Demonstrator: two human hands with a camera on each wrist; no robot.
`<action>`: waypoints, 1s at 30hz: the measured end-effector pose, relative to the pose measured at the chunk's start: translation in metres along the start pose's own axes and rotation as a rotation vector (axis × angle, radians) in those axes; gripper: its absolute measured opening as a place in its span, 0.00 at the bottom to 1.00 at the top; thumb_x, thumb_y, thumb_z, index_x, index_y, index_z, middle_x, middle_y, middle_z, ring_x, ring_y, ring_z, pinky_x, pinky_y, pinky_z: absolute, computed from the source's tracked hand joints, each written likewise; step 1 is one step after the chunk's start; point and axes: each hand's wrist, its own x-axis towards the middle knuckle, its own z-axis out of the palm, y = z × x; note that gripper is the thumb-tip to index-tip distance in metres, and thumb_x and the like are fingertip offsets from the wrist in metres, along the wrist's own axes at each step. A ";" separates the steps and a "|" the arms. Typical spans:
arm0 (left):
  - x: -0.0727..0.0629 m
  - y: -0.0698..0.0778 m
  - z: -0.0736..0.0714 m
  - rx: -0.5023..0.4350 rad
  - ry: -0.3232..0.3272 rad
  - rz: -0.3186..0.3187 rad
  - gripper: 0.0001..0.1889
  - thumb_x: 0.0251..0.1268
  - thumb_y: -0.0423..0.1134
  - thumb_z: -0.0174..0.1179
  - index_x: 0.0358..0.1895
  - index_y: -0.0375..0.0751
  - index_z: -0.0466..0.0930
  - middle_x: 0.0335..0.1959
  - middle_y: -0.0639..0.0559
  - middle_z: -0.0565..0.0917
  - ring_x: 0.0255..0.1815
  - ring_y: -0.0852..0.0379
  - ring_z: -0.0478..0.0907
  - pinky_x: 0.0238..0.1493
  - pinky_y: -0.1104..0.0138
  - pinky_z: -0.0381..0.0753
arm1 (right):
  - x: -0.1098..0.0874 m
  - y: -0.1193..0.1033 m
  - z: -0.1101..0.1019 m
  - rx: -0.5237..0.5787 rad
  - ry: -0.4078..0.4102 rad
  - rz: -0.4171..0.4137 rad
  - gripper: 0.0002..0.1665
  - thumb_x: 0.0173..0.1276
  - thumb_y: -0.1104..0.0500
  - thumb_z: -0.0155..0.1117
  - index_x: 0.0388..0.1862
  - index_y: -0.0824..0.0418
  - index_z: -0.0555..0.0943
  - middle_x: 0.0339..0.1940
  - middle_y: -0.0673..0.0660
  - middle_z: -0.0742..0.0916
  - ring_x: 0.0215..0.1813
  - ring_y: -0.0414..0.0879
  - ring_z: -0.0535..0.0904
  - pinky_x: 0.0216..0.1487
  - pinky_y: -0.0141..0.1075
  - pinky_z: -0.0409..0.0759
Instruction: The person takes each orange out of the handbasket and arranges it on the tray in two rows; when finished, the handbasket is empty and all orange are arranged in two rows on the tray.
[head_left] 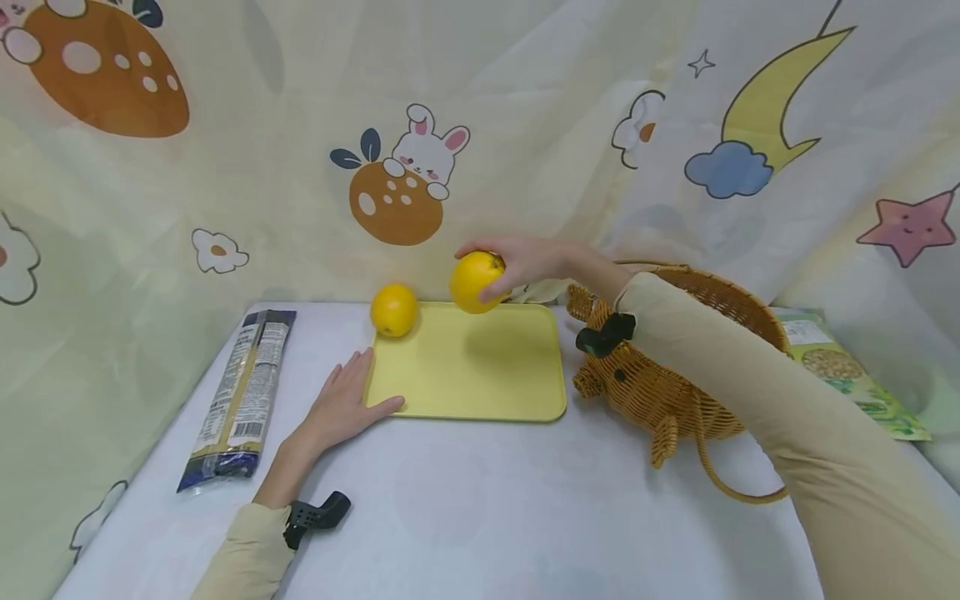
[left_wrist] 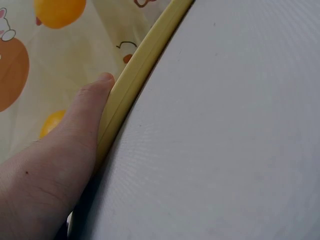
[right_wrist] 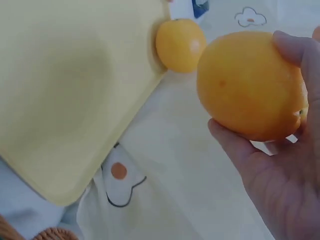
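My right hand [head_left: 528, 260] grips an orange [head_left: 474, 283] and holds it up over the back part of a yellow tray [head_left: 468, 375]. In the right wrist view the thumb and fingers curl round this orange [right_wrist: 250, 85]. A second orange [head_left: 393, 310] rests at the tray's back left corner, and it also shows in the right wrist view as the farther orange [right_wrist: 181, 46]. My left hand [head_left: 347, 402] lies with straight, spread fingers at the tray's left edge. Its thumb [left_wrist: 90, 107] touches the tray rim [left_wrist: 137, 65] in the left wrist view.
A wicker basket [head_left: 645, 387] shaped like an animal stands right of the tray, partly under my right forearm. Behind it lies a green packet [head_left: 847, 371]. A long dark-ended packet [head_left: 240, 392] lies at the left. A printed cloth [head_left: 525, 167] hangs behind the white table [head_left: 480, 508].
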 end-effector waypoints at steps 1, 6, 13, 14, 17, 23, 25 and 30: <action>0.000 0.000 0.000 0.000 0.002 0.001 0.59 0.56 0.74 0.53 0.78 0.35 0.40 0.79 0.37 0.48 0.80 0.39 0.44 0.79 0.44 0.38 | 0.002 0.000 0.002 -0.004 0.000 0.001 0.44 0.57 0.51 0.70 0.71 0.52 0.63 0.59 0.54 0.76 0.53 0.50 0.74 0.52 0.38 0.79; 0.000 -0.001 0.000 0.000 0.006 0.008 0.59 0.56 0.73 0.54 0.78 0.34 0.40 0.79 0.36 0.49 0.80 0.38 0.44 0.79 0.44 0.39 | 0.012 -0.001 0.011 0.037 0.022 -0.025 0.40 0.56 0.53 0.71 0.66 0.54 0.64 0.58 0.56 0.75 0.52 0.51 0.75 0.50 0.37 0.80; 0.000 0.000 0.000 0.003 0.007 0.002 0.59 0.56 0.73 0.54 0.78 0.34 0.40 0.79 0.36 0.48 0.80 0.38 0.43 0.79 0.44 0.39 | 0.025 -0.006 0.021 0.084 0.056 -0.040 0.39 0.55 0.55 0.71 0.61 0.57 0.61 0.58 0.59 0.74 0.51 0.52 0.75 0.50 0.36 0.80; 0.000 -0.001 0.000 0.003 0.009 0.004 0.59 0.56 0.73 0.54 0.78 0.34 0.40 0.79 0.36 0.49 0.80 0.38 0.43 0.79 0.44 0.39 | 0.027 -0.005 0.021 0.090 0.058 -0.043 0.39 0.55 0.55 0.72 0.61 0.57 0.61 0.58 0.59 0.73 0.51 0.52 0.74 0.50 0.36 0.80; 0.001 -0.001 0.001 0.003 0.012 0.003 0.58 0.57 0.73 0.54 0.78 0.35 0.41 0.79 0.37 0.49 0.81 0.39 0.43 0.79 0.45 0.38 | 0.035 -0.002 0.024 0.110 0.064 -0.047 0.44 0.54 0.54 0.73 0.63 0.58 0.59 0.59 0.60 0.73 0.53 0.51 0.75 0.53 0.36 0.80; -0.001 0.001 0.002 -0.015 -0.004 0.001 0.58 0.57 0.73 0.54 0.78 0.35 0.41 0.79 0.37 0.49 0.81 0.39 0.43 0.79 0.45 0.38 | 0.046 0.005 0.033 0.117 0.038 -0.041 0.49 0.55 0.51 0.74 0.72 0.53 0.60 0.61 0.56 0.74 0.53 0.50 0.76 0.53 0.36 0.80; -0.001 0.001 0.002 -0.014 -0.007 0.002 0.58 0.57 0.73 0.54 0.78 0.35 0.41 0.79 0.37 0.49 0.80 0.39 0.43 0.79 0.44 0.38 | 0.048 0.007 0.036 0.122 0.030 -0.039 0.45 0.56 0.50 0.74 0.69 0.53 0.64 0.59 0.56 0.74 0.52 0.51 0.76 0.50 0.36 0.81; 0.000 -0.001 0.000 -0.002 -0.004 -0.003 0.59 0.56 0.74 0.53 0.78 0.36 0.40 0.80 0.38 0.48 0.81 0.40 0.43 0.80 0.45 0.38 | 0.052 0.007 0.041 0.168 0.064 -0.016 0.37 0.56 0.50 0.73 0.61 0.54 0.65 0.55 0.56 0.75 0.50 0.51 0.75 0.47 0.36 0.80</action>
